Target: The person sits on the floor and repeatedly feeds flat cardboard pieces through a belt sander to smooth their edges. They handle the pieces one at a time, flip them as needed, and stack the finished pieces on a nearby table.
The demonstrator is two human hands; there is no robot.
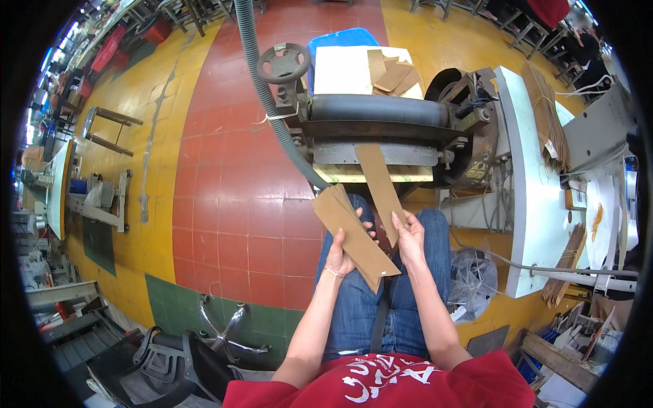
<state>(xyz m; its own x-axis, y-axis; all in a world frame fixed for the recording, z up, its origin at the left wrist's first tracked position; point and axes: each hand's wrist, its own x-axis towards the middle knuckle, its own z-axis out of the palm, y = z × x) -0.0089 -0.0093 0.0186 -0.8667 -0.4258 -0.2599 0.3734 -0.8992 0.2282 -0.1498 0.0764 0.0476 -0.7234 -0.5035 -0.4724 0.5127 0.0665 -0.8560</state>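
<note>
My left hand point(342, 255) is closed round a fanned stack of brown strips point(354, 234), flat pieces like leather or card, held slantwise over my lap. A single brown strip point(378, 183) is pinched by its near end in my right hand point(409, 238). The strip's far end reaches the metal plate point(401, 154) at the front of a roller machine; whether it touches the plate I cannot tell. Behind that plate lies the machine's wide dark roller point(381, 109). More brown pieces point(396, 76) rest loosely on a pale board point(333, 68) beyond the roller.
A grey corrugated hose point(253, 68) runs down left of the machine, beside a handwheel point(284, 62). To the right stands a pale table point(522, 204) with bundled brown strips point(548, 129). A clear plastic bag point(473, 279) sits by my right leg, an office chair point(170, 360) at lower left.
</note>
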